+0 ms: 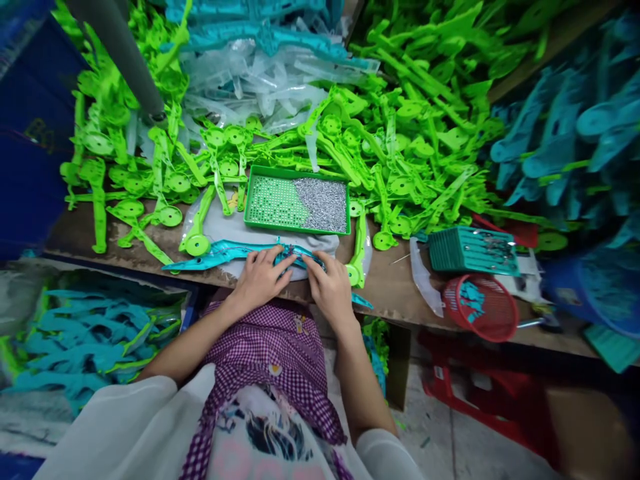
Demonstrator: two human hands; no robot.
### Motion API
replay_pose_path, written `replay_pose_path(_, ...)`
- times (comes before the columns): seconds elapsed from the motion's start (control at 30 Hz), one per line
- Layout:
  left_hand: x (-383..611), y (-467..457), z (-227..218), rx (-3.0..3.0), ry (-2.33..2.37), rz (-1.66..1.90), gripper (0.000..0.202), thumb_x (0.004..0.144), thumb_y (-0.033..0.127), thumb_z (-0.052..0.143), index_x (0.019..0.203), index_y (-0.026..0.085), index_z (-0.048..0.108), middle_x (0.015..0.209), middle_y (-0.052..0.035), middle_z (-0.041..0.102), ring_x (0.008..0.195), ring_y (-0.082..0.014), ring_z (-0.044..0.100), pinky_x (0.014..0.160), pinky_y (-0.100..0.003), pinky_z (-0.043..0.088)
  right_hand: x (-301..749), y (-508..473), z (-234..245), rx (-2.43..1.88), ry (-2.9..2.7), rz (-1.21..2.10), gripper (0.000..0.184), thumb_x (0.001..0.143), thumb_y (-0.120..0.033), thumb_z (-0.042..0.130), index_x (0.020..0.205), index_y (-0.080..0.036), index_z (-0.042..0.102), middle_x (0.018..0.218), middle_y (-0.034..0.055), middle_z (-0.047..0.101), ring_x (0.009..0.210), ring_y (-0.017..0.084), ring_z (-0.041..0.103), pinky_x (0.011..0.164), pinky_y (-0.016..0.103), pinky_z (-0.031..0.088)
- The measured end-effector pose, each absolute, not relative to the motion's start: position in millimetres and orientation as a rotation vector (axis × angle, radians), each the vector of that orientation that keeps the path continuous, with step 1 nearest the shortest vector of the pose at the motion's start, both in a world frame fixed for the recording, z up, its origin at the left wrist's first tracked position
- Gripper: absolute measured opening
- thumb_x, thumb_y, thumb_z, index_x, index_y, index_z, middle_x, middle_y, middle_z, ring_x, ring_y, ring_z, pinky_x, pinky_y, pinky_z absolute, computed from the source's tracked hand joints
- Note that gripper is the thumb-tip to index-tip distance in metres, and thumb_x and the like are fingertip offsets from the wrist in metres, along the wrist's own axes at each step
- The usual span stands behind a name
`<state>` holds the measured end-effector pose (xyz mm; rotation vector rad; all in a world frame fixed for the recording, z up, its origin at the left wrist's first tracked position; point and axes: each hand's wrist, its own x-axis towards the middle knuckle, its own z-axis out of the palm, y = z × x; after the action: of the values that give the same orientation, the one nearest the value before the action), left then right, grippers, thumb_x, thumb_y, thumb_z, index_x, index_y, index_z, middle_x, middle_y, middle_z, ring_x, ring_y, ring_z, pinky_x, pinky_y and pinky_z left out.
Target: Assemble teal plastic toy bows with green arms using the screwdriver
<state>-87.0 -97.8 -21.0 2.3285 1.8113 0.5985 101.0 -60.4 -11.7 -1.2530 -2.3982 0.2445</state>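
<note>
A long blue plastic part (220,255) lies across a grey cloth (230,230) at the table's front edge. My left hand (263,277) grips it near its middle, with thumb and forefinger close together on top. My right hand (330,287) curls over its right portion, fingertips on a dark spot with small pieces I cannot make out. Just beyond the hands sits a green perforated tray (273,200), its right half covered with tiny silvery metal pieces (323,203). Bright green plastic arms (197,230) lie on either side of the cloth.
Heaped green plastic parts (415,127) and translucent pieces (250,80) fill the table's back. At right stand stacked teal trays (470,250), a red basket (483,310) and a blue tub (595,287). A grey pole (120,53) rises at left, above a bin of blue parts (95,333).
</note>
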Motion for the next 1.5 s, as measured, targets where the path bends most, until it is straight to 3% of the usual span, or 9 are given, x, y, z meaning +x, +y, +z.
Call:
replay_pose_path(0.37, -90, -97, -20, 2.322, 1.789, 0.616, 0.035, 0.097, 0.039, 0.047, 0.128, 0.028, 0.06, 0.129, -0.01, 0.055, 0.11, -0.0254, 0.053, 0.09, -0.041, 0.04, 100, -65, -13, -1.289, -2.209, 0.334, 0.025, 0.095, -0.025, 0.046, 0.111, -0.021, 0.065, 0.115, 0.0125, 0.063, 0.107, 0.025, 0.058, 0.092, 0.043, 0.048)
replay_pose_path(0.63, -87, -98, -17, 2.368, 1.841, 0.484, 0.037, 0.099, 0.039, 0.042, 0.129, 0.028, 0.058, 0.132, -0.0103, 0.054, 0.11, -0.0261, 0.053, 0.091, -0.041, 0.038, 96, -62, -12, -1.268, -2.432, 0.066, 0.029, 0.095, -0.025, 0.047, 0.118, -0.017, 0.064, 0.111, 0.0105, 0.068, 0.098, 0.023, 0.059, 0.087, 0.04, 0.044)
replay_pose_path(0.77, -85, -98, -15, 2.353, 1.868, 0.369, 0.04, 0.099, 0.04, 0.041, 0.136, 0.032, 0.051, 0.133, -0.008, 0.053, 0.11, -0.0254, 0.052, 0.092, -0.041, 0.037, 97, -62, -12, -1.246, -2.457, 0.016, 0.03, 0.096, -0.025, 0.046, 0.119, -0.017, 0.064, 0.11, 0.0104, 0.069, 0.098, 0.023, 0.057, 0.086, 0.039, 0.043)
replay_pose_path(0.87, -83, -96, -14, 2.326, 1.881, 0.322, 0.044, 0.099, 0.039, 0.041, 0.142, 0.034, 0.044, 0.134, -0.0076, 0.053, 0.112, -0.0256, 0.052, 0.093, -0.041, 0.037, 96, -62, -13, -1.234, -2.473, 0.007, 0.03, 0.096, -0.024, 0.046, 0.12, -0.017, 0.063, 0.111, 0.0101, 0.069, 0.098, 0.023, 0.057, 0.086, 0.038, 0.042)
replay_pose_path(1.2, -84, -93, -12, 2.254, 1.844, 0.304, 0.042, 0.098, 0.038, 0.042, 0.14, 0.034, 0.047, 0.139, -0.0064, 0.049, 0.114, -0.0265, 0.051, 0.093, -0.043, 0.037, 120, -69, -3, -1.173, -2.282, 0.16, 0.035, 0.093, -0.022, 0.052, 0.128, -0.021, 0.057, 0.115, 0.0094, 0.069, 0.108, 0.022, 0.061, 0.1, 0.042, 0.041)
replay_pose_path(1.33, -86, -94, -15, 2.267, 1.829, 0.33, 0.043, 0.098, 0.039, 0.042, 0.141, 0.034, 0.046, 0.14, -0.0072, 0.049, 0.115, -0.0273, 0.05, 0.094, -0.044, 0.036, 134, -78, -1, -1.326, -2.056, 0.169, 0.029, 0.093, -0.022, 0.051, 0.119, -0.024, 0.063, 0.106, 0.0088, 0.069, 0.103, 0.022, 0.062, 0.091, 0.04, 0.047)
replay_pose_path(1.5, -87, -94, -14, 2.291, 1.824, 0.34, 0.046, 0.098, 0.041, 0.043, 0.143, 0.032, 0.045, 0.139, -0.0089, 0.049, 0.114, -0.0273, 0.05, 0.095, -0.044, 0.035, 118, -81, -8, -1.366, -2.143, 0.187, 0.024, 0.093, -0.028, 0.053, 0.113, -0.023, 0.064, 0.113, 0.0098, 0.066, 0.108, 0.024, 0.059, 0.096, 0.043, 0.042)
